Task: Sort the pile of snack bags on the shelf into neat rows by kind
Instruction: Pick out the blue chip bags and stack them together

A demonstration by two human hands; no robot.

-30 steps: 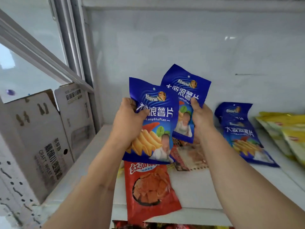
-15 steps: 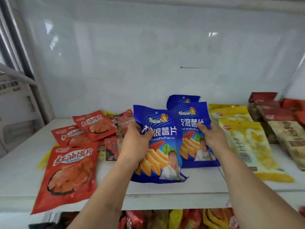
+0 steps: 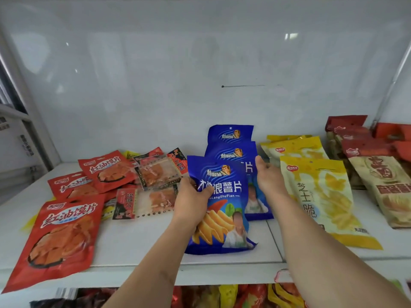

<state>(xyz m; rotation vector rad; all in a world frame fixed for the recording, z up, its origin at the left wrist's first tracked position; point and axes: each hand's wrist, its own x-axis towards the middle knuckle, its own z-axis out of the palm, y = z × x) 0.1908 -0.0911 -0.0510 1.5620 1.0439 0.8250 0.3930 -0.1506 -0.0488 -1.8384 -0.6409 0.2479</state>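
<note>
Three blue potato-chip bags sit mid-shelf. My left hand grips the left edge of the front blue bag, which stands tilted with its bottom on the white shelf. Behind it lies a second blue bag, overlapping a rear blue bag. My right hand touches the second bag's right edge with loosely bent fingers. On the left, red bags and clear spicy-strip packets lie in a loose pile.
Yellow bags lie in a row right of the blue ones, then beige bags with red tops at the far right. More snack bags fill the shelf below. A white back wall closes the shelf.
My view swung right from the shelf's left end. Both blue bags came down from mid-air; the right-hand one now lies on the blue row, and my right hand has loosened on it.
</note>
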